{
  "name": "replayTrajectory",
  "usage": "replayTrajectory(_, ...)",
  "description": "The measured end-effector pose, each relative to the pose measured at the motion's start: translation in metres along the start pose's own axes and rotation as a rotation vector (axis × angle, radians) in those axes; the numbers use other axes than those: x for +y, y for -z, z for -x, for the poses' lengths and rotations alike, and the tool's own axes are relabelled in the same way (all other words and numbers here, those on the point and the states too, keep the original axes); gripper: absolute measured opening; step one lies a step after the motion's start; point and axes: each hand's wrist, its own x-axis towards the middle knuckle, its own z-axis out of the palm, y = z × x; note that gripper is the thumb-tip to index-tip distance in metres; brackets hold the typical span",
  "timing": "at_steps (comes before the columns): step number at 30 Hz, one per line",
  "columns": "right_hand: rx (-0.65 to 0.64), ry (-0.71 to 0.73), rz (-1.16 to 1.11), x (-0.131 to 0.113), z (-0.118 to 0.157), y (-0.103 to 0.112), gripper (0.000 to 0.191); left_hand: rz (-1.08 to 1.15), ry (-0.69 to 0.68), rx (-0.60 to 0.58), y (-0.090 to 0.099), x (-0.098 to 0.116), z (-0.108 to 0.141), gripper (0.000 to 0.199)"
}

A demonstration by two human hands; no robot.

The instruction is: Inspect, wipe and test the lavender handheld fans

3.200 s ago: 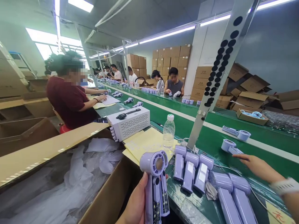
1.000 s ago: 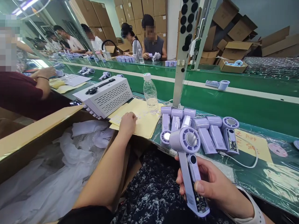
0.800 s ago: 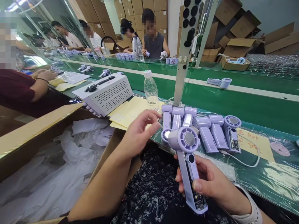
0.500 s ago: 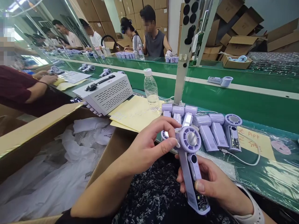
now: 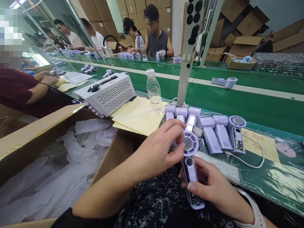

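Note:
A purple handheld fan with a round ringed head and a see-through front is upright, tilted slightly, above my lap. My right hand is wrapped round its handle, thumb on the front. My left hand closes its bent fingers on the left side of the fan's head; the fingertips are partly hidden. Just behind, several purple fans lie side by side on the table, one showing its ringed face. A white cable runs beside them over a yellow paper with red writing.
A water bottle stands behind yellow sheets, beside a grey metal box. An open carton with white wrapping is at left. A metal post rises before the green conveyor. Other people sit beyond and at left.
The fan has shifted left and slightly up with my right hand. My left hand's fingers have curled in more at its head. Across the conveyor, a person's gloved hand has moved left.

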Motion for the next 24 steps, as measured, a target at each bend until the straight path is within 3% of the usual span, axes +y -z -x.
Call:
replayTrajectory(3, 0.024, 0.003, 0.014, 0.0, -0.001, -0.001, 0.063, 0.081, 0.078, -0.061, 0.002, -0.006, 0.005, 0.011)
replayTrajectory(9, 0.006, -0.006, -0.016, 0.004, 0.001, 0.002, 0.057, 0.317, 0.162, -0.018, 0.002, -0.008, 0.013, 0.013)
replayTrajectory(21, 0.049, -0.003, 0.044, 0.003, -0.001, -0.001, 0.064, 0.132, 0.114, -0.012, -0.001, -0.006, 0.008, 0.011)
replayTrajectory(24, 0.054, 0.004, 0.036, 0.002, -0.001, -0.001, 0.064, 0.217, 0.141, -0.022, -0.001, -0.01, 0.007, 0.008)
